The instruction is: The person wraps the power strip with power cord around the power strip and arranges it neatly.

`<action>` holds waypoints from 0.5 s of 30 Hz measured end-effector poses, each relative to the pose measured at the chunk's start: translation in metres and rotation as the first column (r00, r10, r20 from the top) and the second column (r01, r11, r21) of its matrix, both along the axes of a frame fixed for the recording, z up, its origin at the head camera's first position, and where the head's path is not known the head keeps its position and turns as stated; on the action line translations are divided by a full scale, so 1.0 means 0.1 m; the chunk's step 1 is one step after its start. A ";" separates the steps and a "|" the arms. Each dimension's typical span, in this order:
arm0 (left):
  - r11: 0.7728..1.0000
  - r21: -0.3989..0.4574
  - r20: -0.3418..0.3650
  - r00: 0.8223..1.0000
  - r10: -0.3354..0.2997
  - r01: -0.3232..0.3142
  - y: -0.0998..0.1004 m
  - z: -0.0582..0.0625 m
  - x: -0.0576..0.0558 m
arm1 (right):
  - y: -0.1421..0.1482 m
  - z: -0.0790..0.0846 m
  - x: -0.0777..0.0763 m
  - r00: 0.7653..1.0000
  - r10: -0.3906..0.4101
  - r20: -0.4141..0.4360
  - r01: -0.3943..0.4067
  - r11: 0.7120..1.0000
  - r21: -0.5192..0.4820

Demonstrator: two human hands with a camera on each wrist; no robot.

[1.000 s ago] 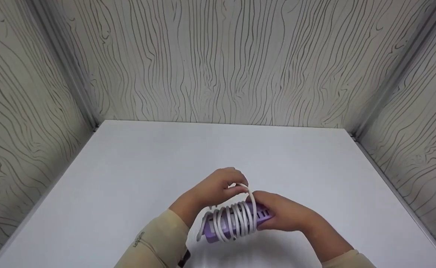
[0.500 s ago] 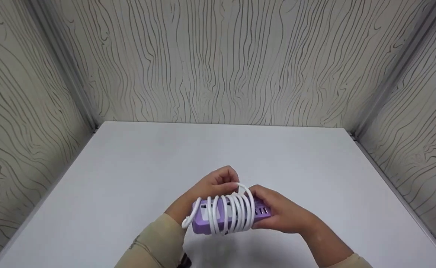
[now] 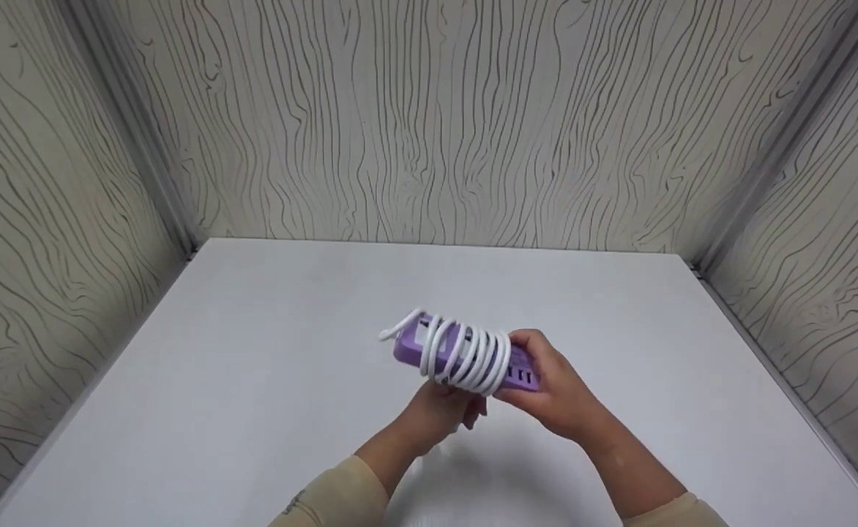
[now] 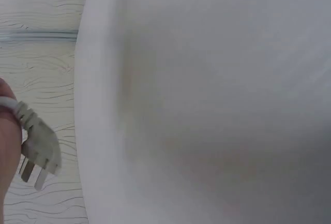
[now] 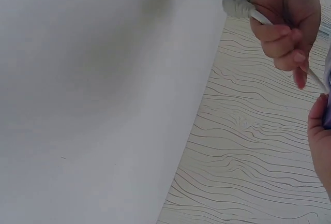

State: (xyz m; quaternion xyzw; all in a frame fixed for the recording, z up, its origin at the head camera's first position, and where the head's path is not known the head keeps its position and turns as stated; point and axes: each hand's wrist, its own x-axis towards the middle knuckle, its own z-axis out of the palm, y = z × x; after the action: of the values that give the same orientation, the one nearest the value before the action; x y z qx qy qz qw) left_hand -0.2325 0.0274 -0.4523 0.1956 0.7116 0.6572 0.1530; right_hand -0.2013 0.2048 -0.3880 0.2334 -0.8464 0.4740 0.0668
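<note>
A purple power strip (image 3: 408, 350) is held tilted above the table, with a white cord (image 3: 479, 359) wound round it in several turns. My right hand (image 3: 557, 388) grips its right end, beside the small USB ports. Below the strip, my left hand (image 3: 436, 417) holds the cord near its plug end; the strip partly covers that hand in the head view. In the right wrist view the left hand (image 5: 287, 25) has its fingers curled round the cord. The grey-white plug (image 4: 41, 145) sticks out from that hand with its prongs showing in the left wrist view.
The white table (image 3: 290, 307) spreads beneath both hands. Wood-patterned panels (image 3: 429, 124) rise at its back and both sides, with grey metal strips (image 3: 773, 146) at the corners. A shadow lies on the table below the hands.
The power strip has risen and moved away from the body, tilting. My left hand has passed from above and behind the strip to underneath it, carrying the cord along. The right hand keeps its grip.
</note>
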 end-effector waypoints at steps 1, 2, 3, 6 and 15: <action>1.000 -0.005 -0.003 1.000 -0.003 0.002 0.04 -0.02 0.00 | -0.01 0.00 -0.01 0.999 -0.042 0.009 0.042 0.999 -0.001; 1.000 -0.019 -0.034 0.999 0.001 -0.002 0.07 -0.03 0.01 | -0.01 -0.01 -0.02 0.997 -0.080 0.014 0.080 0.997 0.003; 1.000 -0.027 -0.042 0.999 0.011 -0.012 0.09 -0.02 0.03 | -0.02 -0.02 -0.02 0.993 -0.113 0.016 0.113 0.994 0.007; 0.999 -0.029 -0.042 0.999 0.023 -0.024 0.14 0.01 0.06 | -0.04 -0.08 -0.04 0.981 -0.196 -0.001 0.196 0.980 0.026; 0.993 -0.016 0.228 0.967 0.114 -0.113 0.10 0.09 0.03 | -0.05 -0.33 -0.12 0.954 -0.299 -0.032 0.300 0.944 0.137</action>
State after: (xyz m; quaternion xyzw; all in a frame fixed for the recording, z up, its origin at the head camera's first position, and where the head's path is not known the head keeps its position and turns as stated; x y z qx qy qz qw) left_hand -0.2291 0.0378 -0.4428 0.0775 0.7001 0.6822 0.1961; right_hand -0.2133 0.1996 -0.4209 0.1087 -0.9030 0.3961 0.1260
